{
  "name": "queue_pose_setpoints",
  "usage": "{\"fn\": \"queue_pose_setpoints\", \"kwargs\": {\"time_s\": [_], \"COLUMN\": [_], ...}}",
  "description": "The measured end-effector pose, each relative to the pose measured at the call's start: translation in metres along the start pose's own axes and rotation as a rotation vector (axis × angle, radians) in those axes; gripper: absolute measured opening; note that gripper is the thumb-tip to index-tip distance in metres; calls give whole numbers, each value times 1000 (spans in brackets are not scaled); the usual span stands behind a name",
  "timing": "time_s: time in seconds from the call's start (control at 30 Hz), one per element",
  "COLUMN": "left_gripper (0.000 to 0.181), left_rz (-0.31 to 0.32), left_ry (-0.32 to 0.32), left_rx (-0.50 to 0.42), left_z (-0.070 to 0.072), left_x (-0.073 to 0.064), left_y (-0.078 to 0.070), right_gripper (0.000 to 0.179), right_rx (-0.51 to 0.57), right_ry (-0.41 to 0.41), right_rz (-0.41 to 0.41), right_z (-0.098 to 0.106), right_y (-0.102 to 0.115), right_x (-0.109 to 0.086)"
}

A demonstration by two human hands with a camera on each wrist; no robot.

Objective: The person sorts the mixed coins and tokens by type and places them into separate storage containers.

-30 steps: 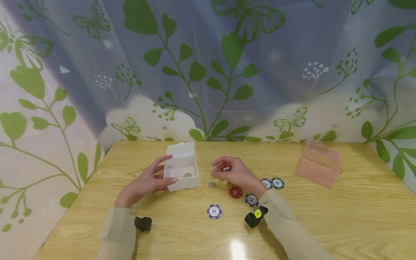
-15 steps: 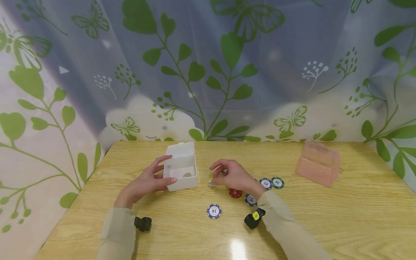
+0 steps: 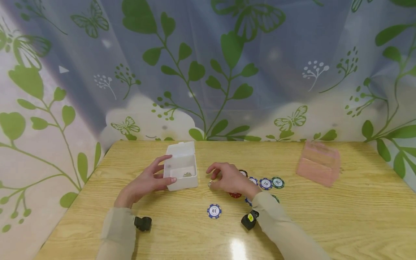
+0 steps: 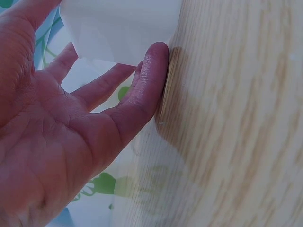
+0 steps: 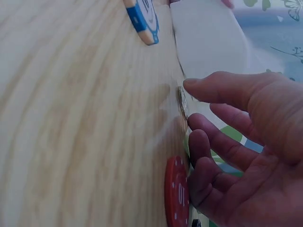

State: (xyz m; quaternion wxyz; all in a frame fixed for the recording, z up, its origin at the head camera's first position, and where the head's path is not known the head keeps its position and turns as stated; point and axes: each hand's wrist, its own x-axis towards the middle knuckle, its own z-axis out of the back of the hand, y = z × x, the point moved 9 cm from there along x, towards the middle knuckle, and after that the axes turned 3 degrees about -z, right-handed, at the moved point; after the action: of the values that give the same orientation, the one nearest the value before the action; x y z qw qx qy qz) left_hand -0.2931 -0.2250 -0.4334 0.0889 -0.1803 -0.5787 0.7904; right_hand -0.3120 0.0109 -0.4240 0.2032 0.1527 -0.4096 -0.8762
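Note:
A small white box [image 3: 183, 184] with its lid up stands left of the middle of the table, and something small and metallic, like a coin [image 3: 187, 174], lies inside. My left hand [image 3: 147, 181] grips the box by its left side, thumb at the front and fingers toward the back. Right of the box, my right hand [image 3: 230, 178] reaches down over a silvery coin [image 3: 210, 183] on the table. In the right wrist view the thumb [image 5: 203, 87] is at one edge of the coin [image 5: 183, 101] and a fingertip at the other. A red poker chip [image 5: 177, 193] lies under the curled other fingers.
Blue chips [image 3: 265, 183], a green chip [image 3: 277, 183] and a dark chip [image 3: 243, 173] lie around the right hand, some partly hidden. One blue chip [image 3: 214, 211] sits nearer the front. A pink translucent pouch [image 3: 317, 165] lies at the back right, before a patterned curtain [image 3: 208, 72].
My right hand has moved left and slightly down to the coin, uncovering the dark chip and more of the blue ones. The left hand and box stay where they were.

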Motion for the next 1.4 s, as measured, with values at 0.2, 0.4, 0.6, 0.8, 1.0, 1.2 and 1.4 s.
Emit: {"fn": "queue_pose_setpoints", "kwargs": {"time_s": [0.2,0.4,0.6,0.8,1.0,1.2,1.4], "left_gripper": [87,87,87,87,88,88,87], "left_rz": [2,0,-3,1,13,19,12], "left_ry": [1,1,4,-3,-12,-10,-9], "left_rx": [3,2,-6,-6,4,19,9], "left_z": [0,0,-1,-1,-2,-1,0], "left_x": [-1,-1,0,1,1,1,1], "left_y": [0,0,1,1,1,2,2], "right_gripper": [35,36,36,33,24,21,23], "right_rx": [-64,-103,-181,-217,-212,-188,-192], "right_ry": [-16,-16,-16,-7,-1,-8,-5], "right_rz": [2,-23,-29,-32,-41,-39,-43], "right_z": [-3,-5,-5,-5,-4,-3,-2], "right_y": [1,2,6,9,7,4,3], "right_x": [3,4,3,2,3,5,6]}}
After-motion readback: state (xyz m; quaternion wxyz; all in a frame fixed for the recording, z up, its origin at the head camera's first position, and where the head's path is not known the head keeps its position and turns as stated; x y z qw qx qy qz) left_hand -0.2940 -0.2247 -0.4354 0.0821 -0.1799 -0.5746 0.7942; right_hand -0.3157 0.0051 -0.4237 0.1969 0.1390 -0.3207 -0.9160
